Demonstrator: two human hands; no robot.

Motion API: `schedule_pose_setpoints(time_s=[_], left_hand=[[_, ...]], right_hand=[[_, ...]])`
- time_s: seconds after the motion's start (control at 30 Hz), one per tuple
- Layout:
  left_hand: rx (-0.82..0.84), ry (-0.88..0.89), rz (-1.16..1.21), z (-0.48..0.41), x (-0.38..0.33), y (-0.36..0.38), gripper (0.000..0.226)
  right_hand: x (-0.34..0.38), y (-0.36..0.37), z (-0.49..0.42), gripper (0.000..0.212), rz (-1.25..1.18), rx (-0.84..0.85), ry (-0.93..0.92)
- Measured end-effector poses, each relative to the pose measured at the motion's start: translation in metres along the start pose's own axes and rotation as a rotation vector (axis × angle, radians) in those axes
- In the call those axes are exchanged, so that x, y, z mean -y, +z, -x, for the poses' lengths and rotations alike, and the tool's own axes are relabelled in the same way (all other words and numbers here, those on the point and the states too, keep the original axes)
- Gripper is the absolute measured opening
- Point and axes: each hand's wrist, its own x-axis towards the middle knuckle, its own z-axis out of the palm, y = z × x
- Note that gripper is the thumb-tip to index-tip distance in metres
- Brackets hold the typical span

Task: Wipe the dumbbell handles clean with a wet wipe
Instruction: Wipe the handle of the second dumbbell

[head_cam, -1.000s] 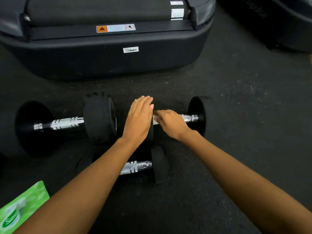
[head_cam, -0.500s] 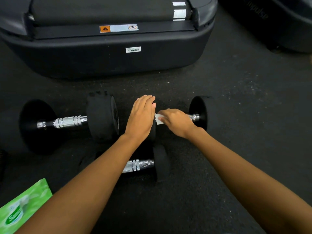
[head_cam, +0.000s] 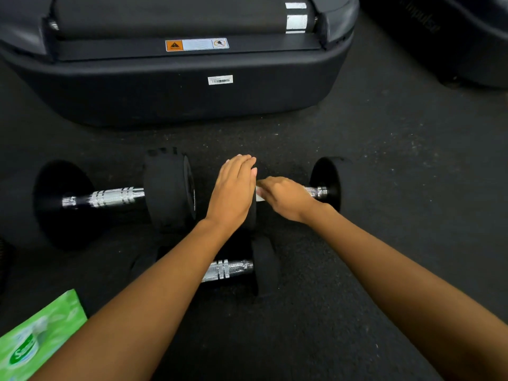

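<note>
Far left on the floor (head_cam: 384, 243) lies the wipe pack (head_cam: 41, 334), then the left dumbbell (head_cam: 110, 198). Your left hand (head_cam: 233, 193), grip spread flat, steadies the right dumbbell (head_cam: 327, 185) at its inner head. Your right hand (head_cam: 286, 199), grip curled, pinches the wet wipe (head_cam: 259, 194) round the handle (head_cam: 316, 191). You look to be mid-wipe; next, slide outward and press firmly.

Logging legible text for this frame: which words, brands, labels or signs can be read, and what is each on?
"impulse": faint, on the dark machine at top right.
"S...": white logo on the green wipes pack; remaining letters blurred.
Warning sticker on the treadmill: orange triangle sign, print too small.
Barcode sticker on the treadmill: unreadable.
</note>
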Motion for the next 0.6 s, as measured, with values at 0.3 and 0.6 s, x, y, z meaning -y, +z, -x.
schedule_pose_setpoints(time_s=[0.3,0.6], left_hand=[[-0.012,-0.002,-0.003,0.001,0.001,0.003,0.034],[-0.004,0.009,0.0,0.001,0.0,0.0,0.034]], right_hand=[[-0.01,-0.004,0.012,0.032,-0.023,-0.112,-0.05],[-0.002,0.011,0.015,0.031,0.08,-0.292,-0.118]])
